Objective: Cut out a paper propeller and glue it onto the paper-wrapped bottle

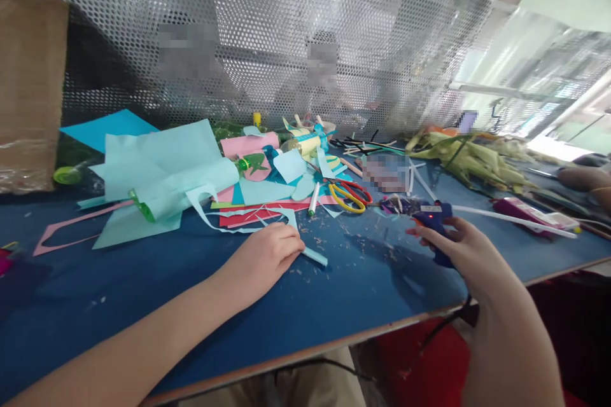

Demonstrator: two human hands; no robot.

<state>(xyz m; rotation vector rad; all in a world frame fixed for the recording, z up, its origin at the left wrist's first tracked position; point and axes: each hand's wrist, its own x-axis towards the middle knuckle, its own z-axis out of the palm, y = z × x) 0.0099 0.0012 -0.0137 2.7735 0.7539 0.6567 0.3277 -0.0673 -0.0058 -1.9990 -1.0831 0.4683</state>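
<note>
My left hand (274, 251) rests on the table with its fingers closed on a narrow light-blue paper strip (316, 258), whose end pokes out to the right. In my right hand (461, 248) is a dark blue hot glue gun (432, 219) with a small red light lit. Its nozzle points left, toward the scissors, and a long white glue stick (515, 220) sticks out of its back. Between the hands lie scissors with yellow and red handles (351, 197) and a green-and-white marker (314, 199). My left palm hides part of the strip.
Light-blue paper (157, 152) wraps a green bottle at the left, among paper cut-outs. A cardboard sheet (31, 89) stands far left. Dry husks (463, 156) and a purple-and-white package (534, 215) lie at the right. Perforated metal mesh (267, 32) rises behind; another person's hand (585, 181) shows far right.
</note>
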